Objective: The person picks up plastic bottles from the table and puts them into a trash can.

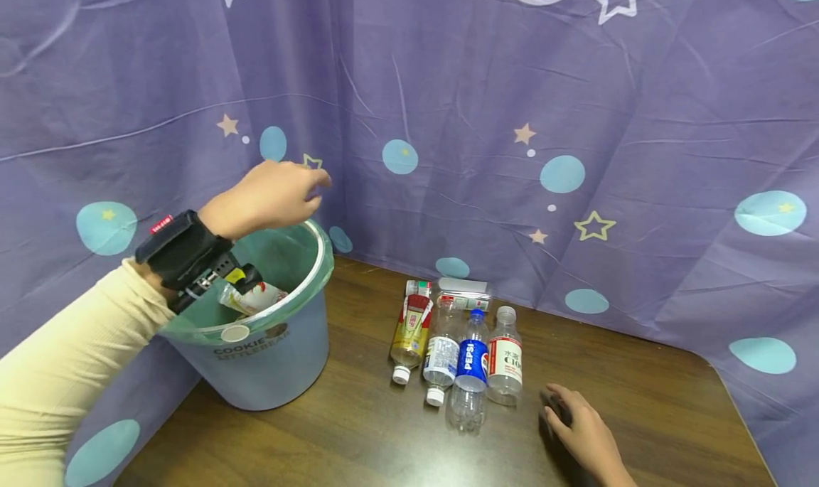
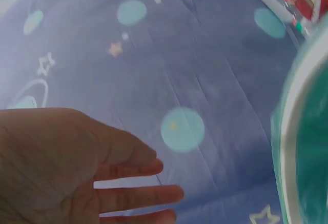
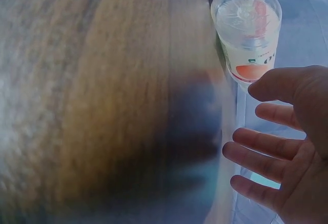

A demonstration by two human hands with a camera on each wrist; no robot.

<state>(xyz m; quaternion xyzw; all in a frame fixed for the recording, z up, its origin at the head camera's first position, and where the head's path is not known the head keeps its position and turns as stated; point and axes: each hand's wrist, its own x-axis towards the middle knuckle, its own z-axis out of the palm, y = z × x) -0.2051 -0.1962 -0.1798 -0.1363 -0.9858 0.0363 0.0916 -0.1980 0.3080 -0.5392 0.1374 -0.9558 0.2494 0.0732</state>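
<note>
Bottles [image 1: 457,345] between bin [image 1: 269,359] and right hand [image 1: 585,437]

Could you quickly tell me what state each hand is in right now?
Left hand: open, empty, above the bin.
Right hand: open, empty, beside the bottles.

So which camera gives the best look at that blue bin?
The head view: the whole blue bin shows there, on the wooden table, with its lettering, trash inside and the left hand above its rim. The left wrist view catches only a blurred strip of its rim. The right wrist view misses it entirely.
</note>
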